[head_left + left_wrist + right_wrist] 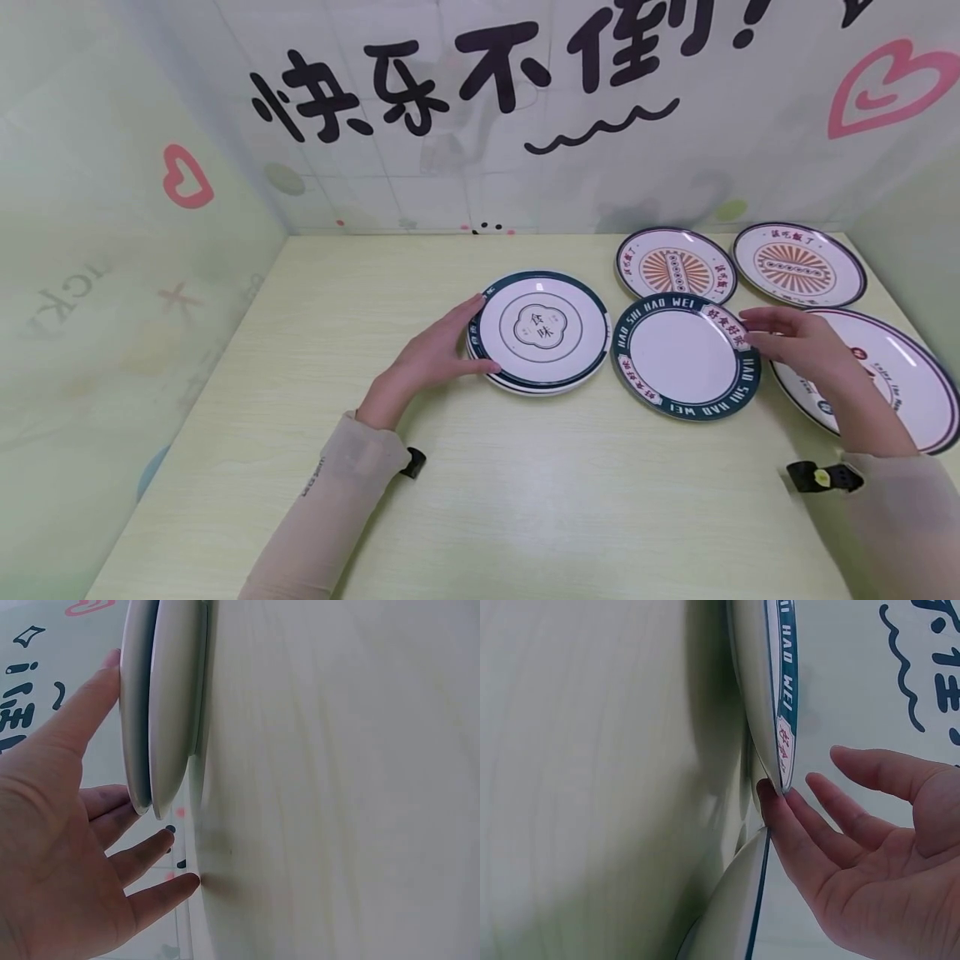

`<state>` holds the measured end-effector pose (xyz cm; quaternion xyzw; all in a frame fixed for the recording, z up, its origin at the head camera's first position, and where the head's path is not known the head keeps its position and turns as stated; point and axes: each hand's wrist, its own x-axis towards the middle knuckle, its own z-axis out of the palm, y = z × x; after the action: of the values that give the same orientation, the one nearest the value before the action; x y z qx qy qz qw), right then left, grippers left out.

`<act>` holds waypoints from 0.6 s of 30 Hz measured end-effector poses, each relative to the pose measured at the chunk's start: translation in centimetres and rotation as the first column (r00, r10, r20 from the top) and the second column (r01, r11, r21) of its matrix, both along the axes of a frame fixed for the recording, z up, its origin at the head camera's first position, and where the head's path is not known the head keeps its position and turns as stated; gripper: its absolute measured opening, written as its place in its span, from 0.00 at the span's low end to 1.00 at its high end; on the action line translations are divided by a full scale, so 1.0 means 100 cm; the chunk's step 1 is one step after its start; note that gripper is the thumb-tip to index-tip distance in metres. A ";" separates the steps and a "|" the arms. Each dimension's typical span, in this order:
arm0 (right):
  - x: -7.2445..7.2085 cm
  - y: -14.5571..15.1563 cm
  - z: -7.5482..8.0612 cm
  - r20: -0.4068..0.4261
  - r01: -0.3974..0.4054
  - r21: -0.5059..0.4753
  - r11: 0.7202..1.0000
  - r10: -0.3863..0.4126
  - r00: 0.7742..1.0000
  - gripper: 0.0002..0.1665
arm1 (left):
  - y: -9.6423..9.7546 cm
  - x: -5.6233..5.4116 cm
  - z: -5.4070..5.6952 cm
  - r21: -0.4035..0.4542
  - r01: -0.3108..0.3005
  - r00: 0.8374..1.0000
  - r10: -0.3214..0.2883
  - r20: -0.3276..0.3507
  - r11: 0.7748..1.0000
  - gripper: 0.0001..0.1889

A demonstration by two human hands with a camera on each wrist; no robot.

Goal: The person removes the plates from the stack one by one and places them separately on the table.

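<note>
A white plate with a dark green rim and a centre emblem (540, 327) tops a short stack at mid-table. My left hand (431, 354) touches its left edge, thumb at the near rim and fingers toward the far side. From the left wrist view, plate edges (166, 712) show one above another, with the lower fingers spread free. To the right lies a plate with a wide green lettered rim (684, 357). My right hand (802, 346) has its fingertips at that plate's right edge; in the right wrist view, the thumb stands apart from the rim (784, 697).
Two plates with orange sunburst patterns, one left (675, 262) and one right (801, 265), lie at the back right. A large white plate (918, 392) sits under the right forearm. A printed wall (420, 192) closes the back of the pale wooden table (525, 500).
</note>
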<state>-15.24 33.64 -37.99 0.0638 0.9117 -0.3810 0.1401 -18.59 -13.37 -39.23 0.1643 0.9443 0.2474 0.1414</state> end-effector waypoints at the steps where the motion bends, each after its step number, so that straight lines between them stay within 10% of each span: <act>1: 0.000 0.000 0.000 -0.010 -0.001 -0.001 1.000 0.001 1.000 0.35 | 0.000 0.000 0.000 0.000 0.000 1.000 0.000 0.001 1.000 0.57; 18: 0.001 0.002 0.004 -0.047 -0.048 -0.010 0.999 0.048 0.998 0.35 | 0.001 0.002 0.002 0.000 -0.002 1.000 0.002 -0.002 1.000 0.56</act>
<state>-15.10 33.80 -37.55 0.0322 0.9138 -0.3839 0.1283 -18.41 -13.27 -39.02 0.1637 0.9447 0.2473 0.1402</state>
